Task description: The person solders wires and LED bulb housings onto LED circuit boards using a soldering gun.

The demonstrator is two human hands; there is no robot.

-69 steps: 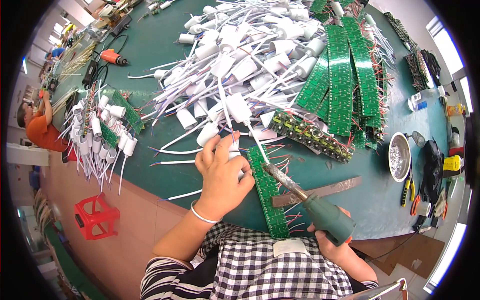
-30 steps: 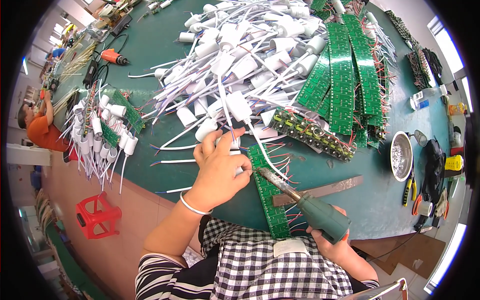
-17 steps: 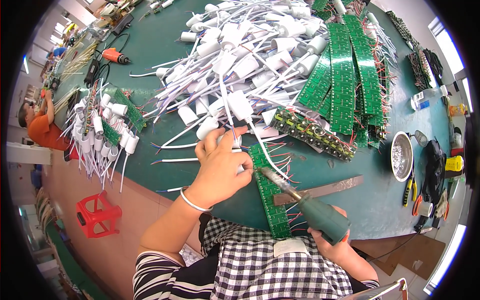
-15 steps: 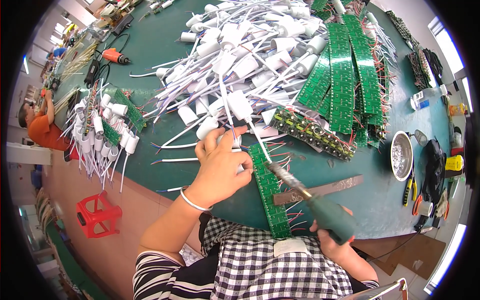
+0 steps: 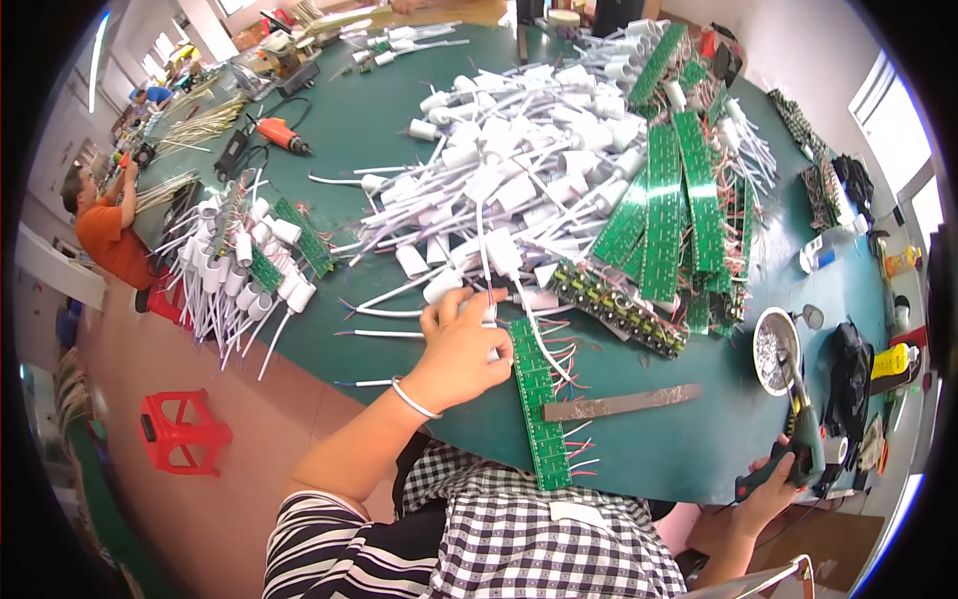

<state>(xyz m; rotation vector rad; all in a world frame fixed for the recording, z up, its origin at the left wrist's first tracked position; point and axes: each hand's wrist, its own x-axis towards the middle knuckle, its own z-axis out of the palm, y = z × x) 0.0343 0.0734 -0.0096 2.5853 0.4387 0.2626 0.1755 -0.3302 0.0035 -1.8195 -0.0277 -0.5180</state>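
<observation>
Left hand [image 5: 461,344] pressing circuit board [image 5: 540,399], right hand [image 5: 768,491] gripping soldering iron [image 5: 795,447]

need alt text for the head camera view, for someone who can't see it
Seen from above, a person's left hand presses on a long green circuit board strip and a white wire at the edge of a green table. Their right hand holds a green-handled soldering iron off to the side by a small metal dish. White lamp sockets and more boards lie piled behind.
</observation>
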